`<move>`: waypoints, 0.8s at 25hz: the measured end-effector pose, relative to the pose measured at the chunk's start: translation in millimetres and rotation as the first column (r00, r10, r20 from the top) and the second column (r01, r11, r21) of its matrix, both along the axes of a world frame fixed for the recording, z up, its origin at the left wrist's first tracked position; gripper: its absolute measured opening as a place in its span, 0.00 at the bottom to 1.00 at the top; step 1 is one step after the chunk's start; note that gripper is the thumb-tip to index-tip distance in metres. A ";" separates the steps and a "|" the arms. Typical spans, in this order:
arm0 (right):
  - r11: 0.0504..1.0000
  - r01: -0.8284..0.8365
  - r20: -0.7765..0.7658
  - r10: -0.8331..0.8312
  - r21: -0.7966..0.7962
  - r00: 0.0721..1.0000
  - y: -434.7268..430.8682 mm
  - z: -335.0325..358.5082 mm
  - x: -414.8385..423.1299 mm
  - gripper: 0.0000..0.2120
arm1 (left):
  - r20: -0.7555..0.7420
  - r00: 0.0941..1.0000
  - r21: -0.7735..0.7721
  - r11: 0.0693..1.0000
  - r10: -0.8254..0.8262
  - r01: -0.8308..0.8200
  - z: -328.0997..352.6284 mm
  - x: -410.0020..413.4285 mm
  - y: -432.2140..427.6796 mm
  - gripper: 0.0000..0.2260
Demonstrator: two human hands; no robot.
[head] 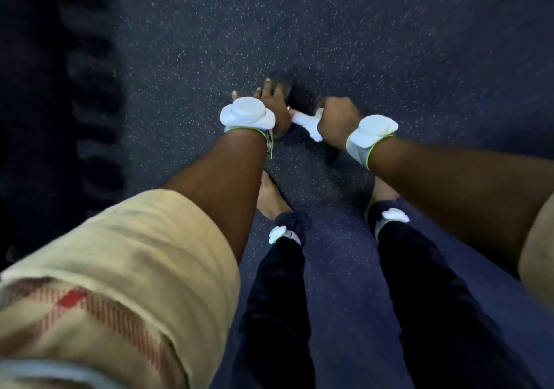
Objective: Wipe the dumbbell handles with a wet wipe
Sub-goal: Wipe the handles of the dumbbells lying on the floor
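Now L hand [274, 105] fingers [267, 85] splayed on dumbbell [301, 96] end; R hand [338, 120] fingers clench wet wipe [308, 125] just beside.

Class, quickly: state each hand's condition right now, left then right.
Left hand: open, resting spread on the dumbbell.
Right hand: closed around the wet wipe.

Dumbbell [300, 97] on floor [389, 44], ahead of both feet. Left hand [275, 105] rests with fingers spread on dumbbell's far-left end. Right hand [337, 119] at near-right part, gripping wipe [308, 122]. Wipe lies between hands, on dumbbell middle. Left foot [271, 197] behind left hand; right foot [380, 189] behind right hand. Feet well apart.
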State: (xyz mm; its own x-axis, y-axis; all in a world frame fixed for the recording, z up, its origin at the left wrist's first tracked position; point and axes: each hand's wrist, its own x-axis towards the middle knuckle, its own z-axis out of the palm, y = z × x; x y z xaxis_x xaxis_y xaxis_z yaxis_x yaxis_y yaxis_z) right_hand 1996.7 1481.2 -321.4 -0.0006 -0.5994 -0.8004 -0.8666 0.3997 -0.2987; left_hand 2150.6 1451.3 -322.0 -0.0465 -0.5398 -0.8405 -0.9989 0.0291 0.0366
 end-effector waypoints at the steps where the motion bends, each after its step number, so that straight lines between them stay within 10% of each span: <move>1: 1.000 0.025 0.050 -0.025 0.001 0.998 -2.9 20.3 1.7 0.15 | -0.015 1.000 -0.016 1.000 0.027 -0.027 22.5 -7.7 -5.1 0.25; 20: 0.740 0.312 0.511 0.049 -0.596 0.858 -110.0 531.8 36.0 0.07 | -0.370 0.907 -0.563 0.728 0.202 -0.392 563.3 14.0 -75.4 0.08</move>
State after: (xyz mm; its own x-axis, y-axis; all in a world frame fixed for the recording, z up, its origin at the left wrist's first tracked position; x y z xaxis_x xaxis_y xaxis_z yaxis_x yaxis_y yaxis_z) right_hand 2032.7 1371.2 210.4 0.1387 -0.9805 -0.1392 -0.4969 0.0527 -0.8662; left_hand 2164.6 1375.9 241.3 0.0382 -0.9532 -0.2999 -0.9116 -0.1562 0.3802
